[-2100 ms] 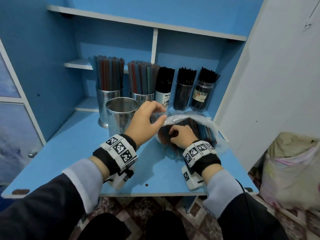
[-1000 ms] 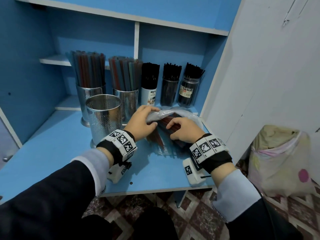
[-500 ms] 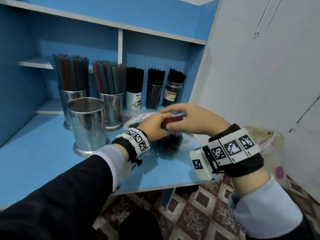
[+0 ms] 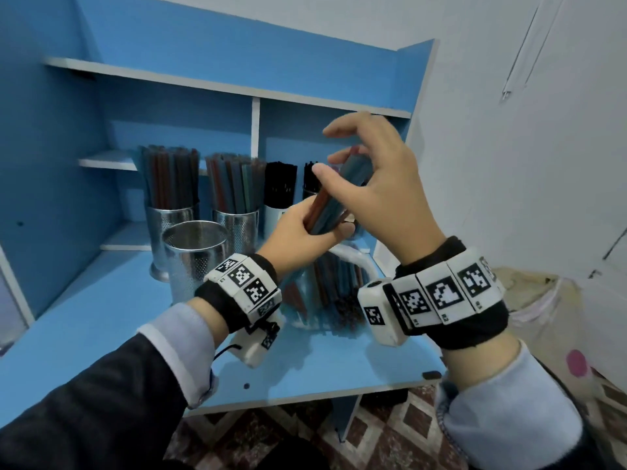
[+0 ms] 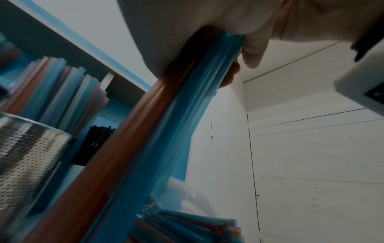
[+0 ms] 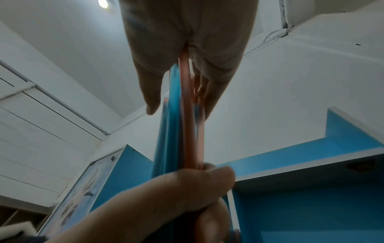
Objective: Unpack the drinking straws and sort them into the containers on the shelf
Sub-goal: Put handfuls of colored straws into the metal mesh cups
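A bundle of blue and red straws (image 4: 334, 198) is lifted above the blue desk (image 4: 101, 320), held between both hands. My left hand (image 4: 315, 225) grips its lower end. My right hand (image 4: 334, 154) pinches the upper part between thumb and fingers, the index finger raised above. In the left wrist view the straws (image 5: 166, 131) run up into the right hand (image 5: 187, 24). In the right wrist view the left hand (image 6: 176, 189) wraps around the straws (image 6: 176, 131). The clear plastic bag (image 4: 353, 259) with more straws lies on the desk under the hands. An empty perforated metal cup (image 4: 195, 259) stands to the left.
Two metal cups full of coloured straws (image 4: 171, 184) (image 4: 235, 188) and jars of black straws (image 4: 280, 188) stand at the back under a shelf board (image 4: 203, 84). A white wall (image 4: 509, 164) closes the right side. A sack (image 4: 529, 300) sits on the floor beyond the desk's edge.
Both hands have risen from the bag, lifting a bundle of straws out of it. The bundle now stands tilted, higher than half a second ago. The view has swung right and up.
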{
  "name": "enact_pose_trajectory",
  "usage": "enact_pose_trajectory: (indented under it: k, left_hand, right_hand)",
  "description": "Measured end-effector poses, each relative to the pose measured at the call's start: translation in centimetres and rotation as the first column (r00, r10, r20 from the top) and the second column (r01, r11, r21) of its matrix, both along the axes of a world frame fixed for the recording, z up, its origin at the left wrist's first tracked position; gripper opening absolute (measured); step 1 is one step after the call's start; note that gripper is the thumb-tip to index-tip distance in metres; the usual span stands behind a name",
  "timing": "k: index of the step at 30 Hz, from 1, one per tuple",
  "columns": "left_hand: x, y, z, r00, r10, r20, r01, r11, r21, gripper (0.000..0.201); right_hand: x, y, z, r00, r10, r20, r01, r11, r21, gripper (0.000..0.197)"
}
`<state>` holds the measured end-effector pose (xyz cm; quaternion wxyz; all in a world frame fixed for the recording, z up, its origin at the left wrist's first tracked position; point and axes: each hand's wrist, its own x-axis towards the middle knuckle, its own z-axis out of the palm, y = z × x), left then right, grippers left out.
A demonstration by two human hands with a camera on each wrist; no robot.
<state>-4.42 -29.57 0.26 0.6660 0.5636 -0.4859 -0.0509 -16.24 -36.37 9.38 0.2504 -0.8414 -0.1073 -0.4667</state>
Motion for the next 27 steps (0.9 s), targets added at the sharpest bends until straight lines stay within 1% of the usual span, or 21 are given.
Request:
enact_pose_trajectory:
  k: [2,4,6,8,10,12,14,15,17,19,21,23,25,27]
  left_hand:
    - [0.3,1.4,-0.3,1.0,0.007,0.005,-0.007,1.0,0.004,0.018]
    - [0.9,2.7,-1.0,0.999,0.033,-0.014,-0.033,0.999,0.017,0.014]
    - [1.7,3.8,-2.1,0.995,0.083,-0.046,-0.081,0.996,0.038,0.016]
    - [2.4,4.7,-3.4,0.989,0.119,-0.089,-0.112,0.991,0.077,0.018]
    - [3.1,5.3,-4.6,0.983,0.13,-0.127,-0.114,0.985,0.13,0.018]
    - [3.6,5.7,-5.9,0.977,0.143,-0.161,-0.114,0.977,0.181,0.026]
    - [4.0,6.0,-7.0,0.972,0.159,-0.175,-0.117,0.966,0.229,0.032]
    - [4.2,6.1,-7.4,0.97,0.165,-0.18,-0.119,0.963,0.242,0.03]
    - [4.4,6.2,-8.0,0.968,0.173,-0.181,-0.123,0.958,0.257,0.022]
    - [4.5,6.2,-8.3,0.966,0.179,-0.184,-0.127,0.956,0.264,0.023]
    - [4.6,6.1,-8.5,0.964,0.186,-0.189,-0.128,0.95,0.284,0.028]
    - [4.6,6.1,-8.9,0.966,0.207,-0.153,-0.141,0.922,0.362,0.026]
    - [4.5,6.2,-9.7,0.966,0.226,-0.128,-0.144,0.877,0.459,0.023]
    - [4.2,6.3,-10.5,0.963,0.237,-0.131,-0.144,0.858,0.493,0.018]
  right_hand:
    - [0.5,0.6,0.2,1.0,0.011,0.003,-0.011,1.0,0.005,0.029]
    - [1.1,1.2,-0.1,0.999,0.022,-0.024,-0.021,0.999,0.029,0.023]
    - [2.0,1.6,-0.9,0.997,0.06,-0.055,-0.057,0.997,0.061,0.018]
    - [3.1,1.9,-2.0,0.987,0.07,-0.147,-0.066,0.997,0.033,0.024]
    - [4.2,2.2,-3.5,0.961,0.035,-0.275,-0.052,0.997,-0.053,0.032]
    - [5.2,2.4,-5.0,0.921,0.004,-0.39,-0.047,0.994,-0.101,0.036]
    - [5.9,2.7,-6.1,0.882,-0.005,-0.471,-0.053,0.993,-0.109,0.041]
    - [6.1,2.7,-6.6,0.878,0.002,-0.479,-0.059,0.993,-0.103,0.044]
    - [6.6,2.7,-7.0,0.895,0.046,-0.444,-0.076,0.996,-0.05,0.054]
    - [6.8,2.7,-7.2,0.903,0.079,-0.423,-0.097,0.995,-0.021,0.06]
    - [7.1,2.8,-7.4,0.885,0.05,-0.462,-0.101,0.991,-0.085,0.055]
    - [7.2,2.8,-7.7,0.868,0.007,-0.497,-0.085,0.987,-0.135,0.047]
    - [7.1,2.7,-7.8,0.868,0.004,-0.497,-0.066,0.992,-0.107,0.042]
    - [6.9,2.7,-7.7,0.867,0.012,-0.498,-0.062,0.995,-0.082,0.041]
